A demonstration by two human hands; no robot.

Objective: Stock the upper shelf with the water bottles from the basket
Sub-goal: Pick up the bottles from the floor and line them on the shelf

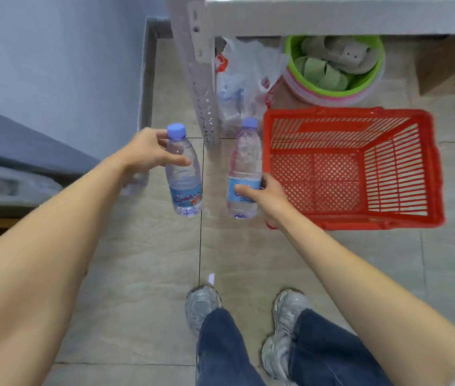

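Observation:
My left hand grips a clear water bottle with a purple-blue cap and blue label, holding it upright by its upper body above the floor. My right hand holds a second, matching water bottle around its label, just left of the red plastic basket. The basket sits on the tiled floor and shows nothing inside. A grey metal shelf board runs along the top edge, carried by a perforated upright post. Both bottles hang in front of that post.
Under the shelf lie a crumpled plastic bag, a green tub holding sandals, and a cardboard box. A blue-grey wall and ledge stand on the left. My shoes and jeans are at the bottom.

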